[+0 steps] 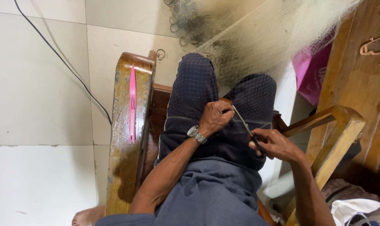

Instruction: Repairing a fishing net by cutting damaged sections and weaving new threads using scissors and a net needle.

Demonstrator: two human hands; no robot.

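Observation:
A fine pale fishing net (257, 46) with small metal rings drapes from the upper right over my knees in dark shorts. My left hand (215, 117), a metal watch on its wrist, is closed on a pinch of the net mesh above my lap. My right hand (273, 144) grips a pair of scissors (246, 127) by the dark handles, and the thin blades point up toward the left hand's fingers, almost touching them.
I sit in a wooden chair; a pink netting needle (132, 102) lies on its left armrest (125, 138). The right armrest (336, 125) stands close by my right hand. A black cable (64, 62) crosses the tiled floor at left. A pink bag (311, 71) and wooden furniture stand at right.

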